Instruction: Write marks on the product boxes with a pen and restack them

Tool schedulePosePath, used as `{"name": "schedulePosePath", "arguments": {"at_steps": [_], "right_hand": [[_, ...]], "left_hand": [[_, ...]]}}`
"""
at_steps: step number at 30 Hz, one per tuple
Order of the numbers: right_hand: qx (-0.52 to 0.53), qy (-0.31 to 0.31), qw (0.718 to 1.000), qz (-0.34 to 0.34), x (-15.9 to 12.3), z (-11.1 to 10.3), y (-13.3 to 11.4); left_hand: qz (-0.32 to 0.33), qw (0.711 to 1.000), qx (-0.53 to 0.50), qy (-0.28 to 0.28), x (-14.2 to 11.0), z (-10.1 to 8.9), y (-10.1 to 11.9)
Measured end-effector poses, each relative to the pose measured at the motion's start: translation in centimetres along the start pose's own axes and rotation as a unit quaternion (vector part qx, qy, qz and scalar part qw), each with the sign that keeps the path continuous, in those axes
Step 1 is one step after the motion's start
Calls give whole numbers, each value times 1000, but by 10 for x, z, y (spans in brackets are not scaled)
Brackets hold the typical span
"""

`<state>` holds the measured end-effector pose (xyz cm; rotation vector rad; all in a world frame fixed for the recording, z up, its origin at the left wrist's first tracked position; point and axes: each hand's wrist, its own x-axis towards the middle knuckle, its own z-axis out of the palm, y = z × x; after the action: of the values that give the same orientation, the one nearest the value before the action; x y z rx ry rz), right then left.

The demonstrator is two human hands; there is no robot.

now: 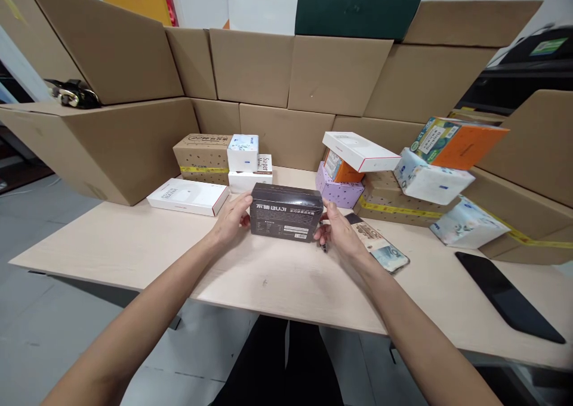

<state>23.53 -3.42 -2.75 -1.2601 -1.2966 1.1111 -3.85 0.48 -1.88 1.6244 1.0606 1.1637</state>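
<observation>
A dark grey box with white lettering [286, 212] is held between both hands just above the pale wooden table [134, 245]. My left hand [231, 218] grips its left end, thumb on top. My right hand [340, 231] grips its right end, fingers curled round the edge. The box's printed label side faces me.
Small boxes lie behind: a flat white one [188, 196], a white cube [243, 151], a lilac box [338, 188], white and orange boxes [360, 150] stacked at right. A flat packet [380, 245] and a black slab [508, 295] lie right. Large cardboard cartons [250, 65] wall the table.
</observation>
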Motion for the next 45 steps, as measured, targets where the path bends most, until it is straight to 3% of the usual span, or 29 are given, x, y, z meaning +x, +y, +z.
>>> {"name": "schedulePosePath", "arguments": {"at_steps": [3, 10, 18, 35, 42, 45], "right_hand": [[28, -11, 999, 13, -1, 1, 0], [11, 8, 999, -42, -4, -3, -3], [-50, 11, 996, -71, -4, -6, -4], [-124, 31, 987, -98, -7, -10, -5], [-94, 20, 993, -62, -3, -9, -1], [-137, 36, 989, -46, -2, -9, -2]], "left_hand": [[17, 1000, 2, -18, 0, -3, 1], [95, 994, 49, -13, 0, -9, -10], [65, 996, 63, 5, -7, -1, 2], [159, 980, 118, 16, -7, 1, 2], [113, 987, 110, 43, -6, -1, -3], [100, 988, 110, 42, -7, -1, -2]]}}
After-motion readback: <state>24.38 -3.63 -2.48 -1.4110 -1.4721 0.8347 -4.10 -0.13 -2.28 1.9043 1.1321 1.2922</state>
